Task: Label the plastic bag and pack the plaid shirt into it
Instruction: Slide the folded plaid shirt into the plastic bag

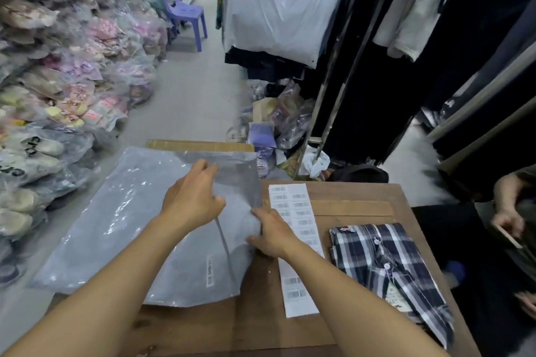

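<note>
Both hands (pixel 191 197) (pixel 271 236) pinching plastic bag (pixel 121 220), plaid shirt (pixel 388 266) untouched just right

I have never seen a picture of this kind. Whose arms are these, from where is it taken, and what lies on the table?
There is no machine here. The single picture comes from a wide-angle camera worn on a person's head, looking forward and down, so the two bare arms that reach in from the bottom belong to that person.

The left hand and the right hand both rest on a stack of grey plastic bags and seem to pinch the top bag near its right edge, perhaps to separate it.

On the wooden table, right of the bags, lies a long white sheet of barcode labels. Further right lies the folded plaid shirt, which nobody touches.

At the right border another person's hand is visible. Around the table are bagged goods, hanging clothes and a purple chair.
</note>
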Demonstrator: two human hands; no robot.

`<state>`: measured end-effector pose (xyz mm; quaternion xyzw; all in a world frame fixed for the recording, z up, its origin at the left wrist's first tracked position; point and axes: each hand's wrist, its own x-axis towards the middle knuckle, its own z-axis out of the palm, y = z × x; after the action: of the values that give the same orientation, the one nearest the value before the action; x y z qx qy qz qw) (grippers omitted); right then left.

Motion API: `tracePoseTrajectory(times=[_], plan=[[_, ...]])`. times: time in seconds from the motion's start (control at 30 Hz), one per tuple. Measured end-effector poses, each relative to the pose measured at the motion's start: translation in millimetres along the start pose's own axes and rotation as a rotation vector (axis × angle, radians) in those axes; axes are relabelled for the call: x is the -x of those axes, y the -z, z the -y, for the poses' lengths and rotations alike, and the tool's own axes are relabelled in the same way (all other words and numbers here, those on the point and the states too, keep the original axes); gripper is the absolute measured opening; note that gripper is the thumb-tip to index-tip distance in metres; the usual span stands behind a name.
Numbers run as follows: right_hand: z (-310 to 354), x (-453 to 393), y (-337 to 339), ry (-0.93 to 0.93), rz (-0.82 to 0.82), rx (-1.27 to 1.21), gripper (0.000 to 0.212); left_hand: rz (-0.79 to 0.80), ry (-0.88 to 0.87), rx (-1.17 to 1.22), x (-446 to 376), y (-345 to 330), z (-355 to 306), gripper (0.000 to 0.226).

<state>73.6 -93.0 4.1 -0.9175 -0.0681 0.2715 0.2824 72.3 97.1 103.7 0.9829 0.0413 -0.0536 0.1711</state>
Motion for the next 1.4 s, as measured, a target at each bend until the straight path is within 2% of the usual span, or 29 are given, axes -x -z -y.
tracePoseTrajectory(times=[0.1,0.17,0.23,0.4,0.47,0.53,0.63,0.7,0.77,0.8,0.9,0.97,1.13,1.33,1.4], plan=[[-8.3,8.5,18.1,0.022,-0.127,-0.098,0.052,-0.001,0.000,0.018,-8.5,-12.7,-7.8,0.065],[-23.3,17.8,39.1,-0.026,-0.249,-0.175,0.040,0.009,0.000,0.022,-13.3,-20.8,-15.8,0.063],[-48.3,27.4,63.2,-0.119,-0.354,-0.218,0.034,0.034,-0.003,0.016,-17.5,-29.9,-26.1,0.060],[-122.5,58.2,112.0,-0.421,-0.589,-0.119,0.033,0.059,0.000,-0.035,-23.6,-55.7,-46.0,0.049],[-150.1,75.4,123.5,-0.623,-0.591,-0.064,0.044,0.066,-0.005,-0.045,-24.5,-65.5,-49.3,0.044],[-171.7,93.9,131.5,-0.813,-0.522,-0.079,0.068,0.071,-0.005,-0.055,-25.4,-72.9,-53.3,0.041],[-195.2,113.2,134.7,-0.940,-0.383,-0.177,0.092,0.089,-0.015,-0.073,-26.6,-80.5,-58.6,0.039],[-206.4,120.3,131.8,-0.931,-0.309,-0.235,0.103,0.095,-0.016,-0.079,-27.6,-82.8,-60.2,0.040],[-211.1,125.0,128.0,-0.879,-0.305,-0.339,0.108,0.111,-0.020,-0.088,-28.6,-84.6,-60.9,0.044],[-212.9,126.1,126.0,-0.848,-0.325,-0.398,0.101,0.121,-0.023,-0.093,-29.2,-85.0,-61.5,0.046],[-215.3,131.2,124.5,-0.766,-0.376,-0.528,0.046,0.137,-0.027,-0.098,-30.4,-86.0,-62.0,0.048],[-214.2,135.8,125.5,-0.715,-0.389,-0.571,0.031,0.141,-0.028,-0.099,-30.7,-86.9,-60.9,0.050],[-206.3,141.0,131.9,-0.572,-0.316,-0.639,0.024,0.155,-0.019,-0.095,-31.2,-91.0,-52.2,0.063],[-180.4,147.8,151.3,-0.423,-0.143,-0.745,0.031,0.189,-0.035,-0.085,-29.4,-89.3,-40.8,0.074],[-166.9,146.4,159.3,-0.367,-0.138,-0.773,0.026,0.189,-0.032,-0.055,-28.1,-89.0,-36.8,0.075]])
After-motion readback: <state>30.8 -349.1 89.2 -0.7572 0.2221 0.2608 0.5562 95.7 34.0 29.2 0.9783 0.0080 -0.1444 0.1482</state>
